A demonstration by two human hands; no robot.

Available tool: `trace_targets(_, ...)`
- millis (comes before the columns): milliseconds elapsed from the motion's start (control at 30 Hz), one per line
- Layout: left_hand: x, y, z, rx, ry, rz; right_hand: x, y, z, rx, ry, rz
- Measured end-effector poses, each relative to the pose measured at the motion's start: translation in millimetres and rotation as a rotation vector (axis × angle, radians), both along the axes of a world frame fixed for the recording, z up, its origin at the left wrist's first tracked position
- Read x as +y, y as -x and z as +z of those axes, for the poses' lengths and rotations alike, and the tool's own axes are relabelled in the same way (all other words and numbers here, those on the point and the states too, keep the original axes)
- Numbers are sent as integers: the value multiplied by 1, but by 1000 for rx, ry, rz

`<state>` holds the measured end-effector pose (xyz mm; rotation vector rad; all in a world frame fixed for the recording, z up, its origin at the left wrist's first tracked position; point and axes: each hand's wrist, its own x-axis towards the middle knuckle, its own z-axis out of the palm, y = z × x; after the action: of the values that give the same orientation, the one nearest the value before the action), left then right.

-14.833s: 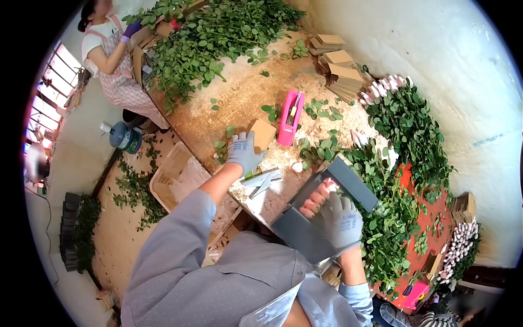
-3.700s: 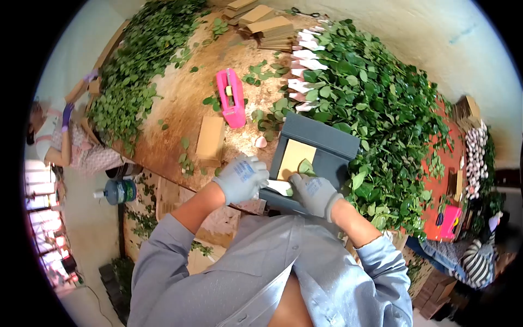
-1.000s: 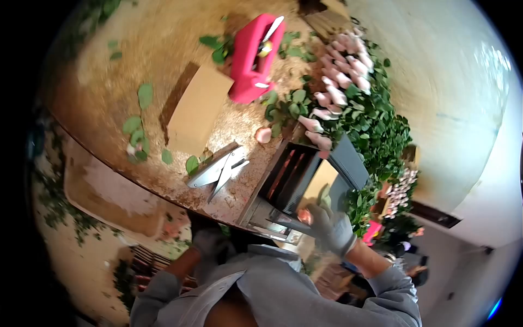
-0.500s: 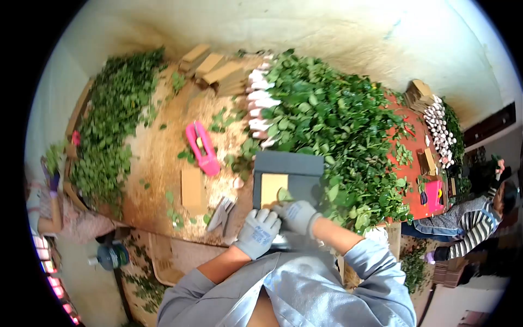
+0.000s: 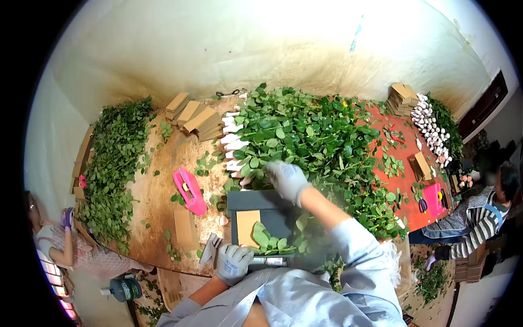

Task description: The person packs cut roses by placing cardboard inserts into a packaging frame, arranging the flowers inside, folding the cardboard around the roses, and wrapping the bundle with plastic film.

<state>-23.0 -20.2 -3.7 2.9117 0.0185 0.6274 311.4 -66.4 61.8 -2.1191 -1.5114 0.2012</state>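
Note:
A grey glove covers my left hand (image 5: 234, 264), which rests at the lower left corner of a dark tray (image 5: 260, 200) with its fingers curled; what they hold, if anything, is hidden. On the tray lie a piece of brown cardboard (image 5: 248, 228) and a leafy green stem (image 5: 270, 241). My right hand (image 5: 287, 181), gloved too, reaches over the near left part of a big pile of leafy stems (image 5: 310, 131). Motion smears its fingers. Pale wrapped flower heads (image 5: 235, 143) line the pile's left side. A grey metal piece (image 5: 210, 248) stands beside my left hand.
A pink stapler-like tool (image 5: 189, 191) and a cardboard piece (image 5: 186, 230) lie left of the tray. Cardboard stacks (image 5: 202, 123) stand at the back, and more greenery (image 5: 111, 180) at far left. Co-workers sit at the left (image 5: 68, 240) and right (image 5: 474, 218).
My right hand has left my left hand and moved forward to the leafy pile. A leafy stem now shows on the tray. My left hand stays near the tray's edge; the whole view has shifted.

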Motion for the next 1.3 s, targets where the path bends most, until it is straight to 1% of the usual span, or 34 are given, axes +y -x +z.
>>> trace_targets(33,0,-1,0,-8,1,0,15,-20,-9,-17,16,-93)
trace_targets(67,-2,-2,0,-31,-14,17,29,-41,-23,-112,79,-131)
trace_targets(100,-3,-3,-2,-36,-18,5,42,-60,-36,-129,103,-166)
trace_targets(167,-3,-2,-6,-23,-33,27,62,-84,-62,-214,232,-266)
trace_targets(200,-4,-2,-3,-14,-26,32,66,-90,-71,-214,232,-276)
trace_targets(267,-5,-2,1,7,-21,25,71,-94,-87,-317,431,-282)
trace_targets(300,-4,-3,2,24,-15,30,76,-96,-104,-380,422,-290)
trace_targets(367,-3,-3,-2,21,-21,31,74,-84,-94,-297,368,-326)
trace_targets(400,-4,-2,-6,-1,-31,44,74,-81,-100,-430,397,-287)
trace_targets(433,-5,-2,-7,-21,-40,59,75,-88,-109,-436,398,-287)
trace_targets(500,-5,-1,-8,-24,-40,64,76,-98,-124,-667,429,-151)
trace_targets(533,-5,-1,-8,-32,-41,66,71,-96,-104,-564,369,-251)
trace_targets(567,-6,-1,-9,-40,-40,71,66,-102,-83,-643,267,-209)
trace_targets(600,-7,-1,-9,-40,-33,75,69,-116,-76,-764,256,-236)
trace_targets(667,-6,1,-9,22,-70,78,52,-115,2,-899,232,-219)
trace_targets(700,-5,1,-7,21,-67,80,52,-124,18,-928,127,-257)
trace_targets(767,-5,-1,-3,-31,-26,46,49,-125,64,-966,134,-309)
trace_targets(833,-4,-2,-4,-49,-31,46,43,-110,95,-1002,157,-286)
trace_targets(867,-4,-1,-5,-61,-38,42,41,-100,99,-996,165,-287)
trace_targets(933,-4,0,-10,-65,-39,43,40,-78,95,-916,188,-150)
trace_targets(1000,-4,1,-15,-75,-48,44,52,-85,61,-915,206,-109)
trace_targets(1033,-4,3,-17,-39,-63,55,59,-98,45,-893,197,-104)
trace_targets(1100,-1,1,-18,-2,-90,65,70,-119,37,-811,82,-160)
trace_targets(1133,0,1,-16,-17,-62,44,75,-131,42,-830,120,-144)
trace_targets(1233,4,0,-18,-36,-37,8,101,-161,47,-901,195,-239)
trace_targets(1267,4,1,-20,-12,-54,18,105,-163,40,-899,197,-232)
trace_targets(1300,4,2,-22,11,-71,30,112,-167,23,-859,140,-257)
